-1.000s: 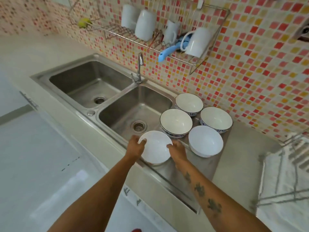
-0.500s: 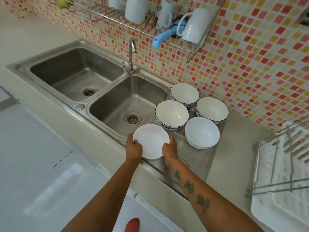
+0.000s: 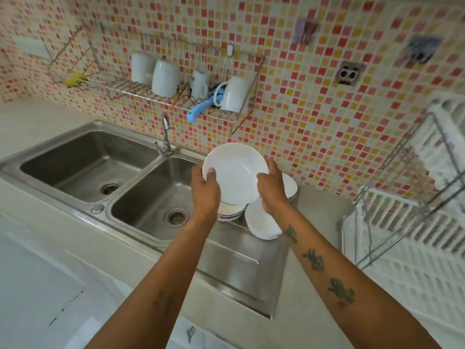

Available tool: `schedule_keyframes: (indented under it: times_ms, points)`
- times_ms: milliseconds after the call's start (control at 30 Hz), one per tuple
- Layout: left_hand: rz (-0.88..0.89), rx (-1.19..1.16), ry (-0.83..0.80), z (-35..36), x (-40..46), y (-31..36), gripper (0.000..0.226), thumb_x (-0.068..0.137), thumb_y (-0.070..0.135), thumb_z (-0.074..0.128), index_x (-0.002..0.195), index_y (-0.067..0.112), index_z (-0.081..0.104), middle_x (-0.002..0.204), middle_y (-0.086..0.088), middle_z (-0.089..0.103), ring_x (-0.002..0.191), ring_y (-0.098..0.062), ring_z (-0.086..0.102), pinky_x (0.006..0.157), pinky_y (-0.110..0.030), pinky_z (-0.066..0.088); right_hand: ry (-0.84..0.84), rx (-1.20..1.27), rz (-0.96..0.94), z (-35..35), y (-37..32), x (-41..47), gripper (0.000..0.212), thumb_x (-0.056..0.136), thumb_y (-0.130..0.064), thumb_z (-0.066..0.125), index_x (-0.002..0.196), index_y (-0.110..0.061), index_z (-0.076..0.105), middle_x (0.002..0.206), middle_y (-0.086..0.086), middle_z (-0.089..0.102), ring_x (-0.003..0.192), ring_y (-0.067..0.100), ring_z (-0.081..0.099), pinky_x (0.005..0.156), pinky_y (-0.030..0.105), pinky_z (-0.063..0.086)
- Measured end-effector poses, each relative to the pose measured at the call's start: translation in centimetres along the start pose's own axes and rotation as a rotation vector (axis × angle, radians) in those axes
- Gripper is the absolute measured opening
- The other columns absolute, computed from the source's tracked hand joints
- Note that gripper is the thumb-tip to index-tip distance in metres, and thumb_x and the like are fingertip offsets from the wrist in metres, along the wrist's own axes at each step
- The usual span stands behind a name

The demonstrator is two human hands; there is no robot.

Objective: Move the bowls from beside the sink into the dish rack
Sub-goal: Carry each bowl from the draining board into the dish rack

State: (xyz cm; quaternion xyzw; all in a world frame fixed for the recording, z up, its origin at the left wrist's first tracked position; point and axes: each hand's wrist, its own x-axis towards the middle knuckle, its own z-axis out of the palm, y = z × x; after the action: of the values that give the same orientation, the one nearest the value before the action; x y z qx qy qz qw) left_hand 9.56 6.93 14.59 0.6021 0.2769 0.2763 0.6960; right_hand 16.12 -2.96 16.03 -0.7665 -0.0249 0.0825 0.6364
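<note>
A plain white bowl is held up in the air above the drainboard, tilted with its inside facing me. My left hand grips its left rim and my right hand grips its right rim. Below and behind it, other bowls stay on the steel drainboard: a plain white bowl, a blue-patterned bowl and another patterned bowl, each partly hidden by the hands. A white dish rack with a wire frame stands on the counter at the right.
A double steel sink with a tap lies to the left. A wall-mounted wire rack above it holds white mugs and a blue-handled tool. A wall socket sits on the tiled wall.
Both hands have lifted the white bowl off the drainboard, up and slightly right. The view has tilted up, bringing more of the wall and dish rack into sight.
</note>
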Motion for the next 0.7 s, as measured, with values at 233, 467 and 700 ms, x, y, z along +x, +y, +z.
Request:
schedule_keyframes:
  times_ms: [233,467,700]
  points:
    - [-0.029,-0.395,-0.474,9.9,-5.2,11.7,0.036,0.086,0.045,0.045,0.112,0.025,0.061,0.122,-0.004,0.065,0.112,-0.028,0.061,0.093,-0.046,0.053,0.261,0.140,-0.348,-13.9,-10.3,-2.7,0.035,0.089,0.002,0.035,0.109,-0.023,0.049,0.103,-0.003,0.052,0.101,0.025,0.051,0.077,0.038,0.048]
    - [-0.097,-0.395,-1.017,20.2,-14.0,16.6,0.046,0.098,0.050,0.034,0.125,0.024,0.060,0.119,-0.005,0.068,0.104,-0.033,0.066,0.078,-0.048,0.055,0.610,0.158,-0.535,-27.8,-12.9,-8.5,0.032,0.090,0.001,0.037,0.101,-0.025,0.050,0.094,-0.009,0.055,0.094,0.019,0.053,0.071,0.029,0.047]
    - [-0.240,-0.108,-1.428,27.3,-21.4,17.3,0.049,0.090,0.056,0.046,0.128,0.027,0.059,0.127,-0.012,0.063,0.114,-0.042,0.060,0.087,-0.065,0.050,0.830,0.160,-0.525,-38.9,-10.6,-13.4,0.024,0.092,-0.002,0.038,0.100,-0.022,0.049,0.093,-0.009,0.054,0.094,0.022,0.052,0.079,0.040,0.047]
